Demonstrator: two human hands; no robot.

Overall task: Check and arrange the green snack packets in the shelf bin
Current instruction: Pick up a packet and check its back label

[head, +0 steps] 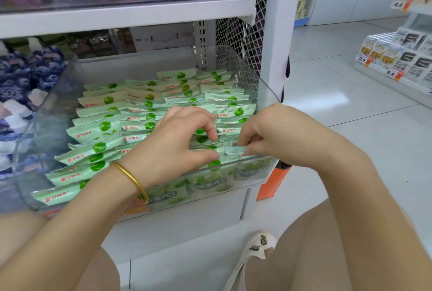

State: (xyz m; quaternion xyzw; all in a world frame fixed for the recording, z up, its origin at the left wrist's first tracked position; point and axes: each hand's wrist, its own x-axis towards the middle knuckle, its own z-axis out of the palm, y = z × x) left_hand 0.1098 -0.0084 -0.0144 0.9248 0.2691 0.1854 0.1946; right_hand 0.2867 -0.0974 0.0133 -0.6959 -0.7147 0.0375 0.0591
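At frame centre, green snack packets (100, 127) in the clear shelf bin (44, 117) are pinched by the left hand (173, 145) and the right hand (275, 131).

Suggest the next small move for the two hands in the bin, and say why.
Probably lay the packet pinched by the right hand flat into the front-right row. The left hand grips neighbouring packets there, just behind the front wall of the clear bin, and that corner looks looser than the neat overlapping rows on the left.
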